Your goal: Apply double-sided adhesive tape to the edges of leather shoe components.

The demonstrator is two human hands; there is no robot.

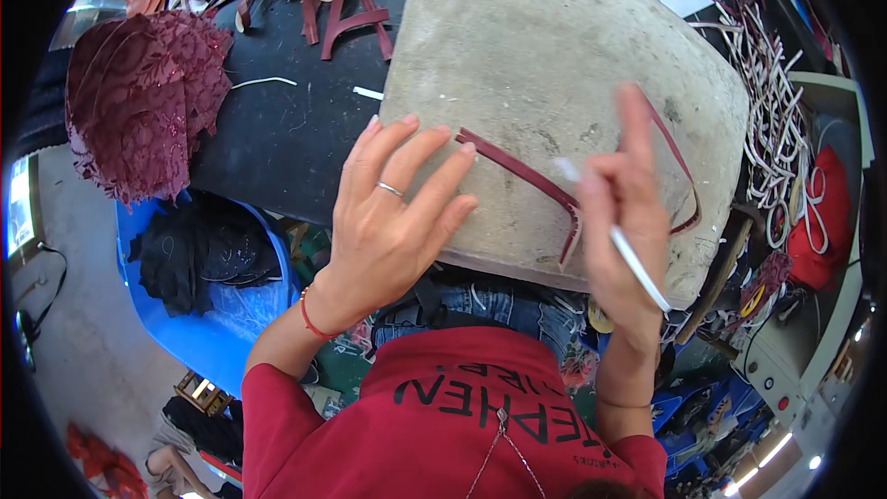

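The left hand (393, 212) lay flat with fingers spread, gripping nothing, pressing one end of a thin dark-red leather strap piece (545, 187) against a rough grey stone slab (536, 46). The right hand (621, 212) was closed around a slim white pen-like tool (639, 268), over the strap's angular bend. A pile of maroon lace-textured cut pieces (139, 97) rested on the black worktable (277, 129).
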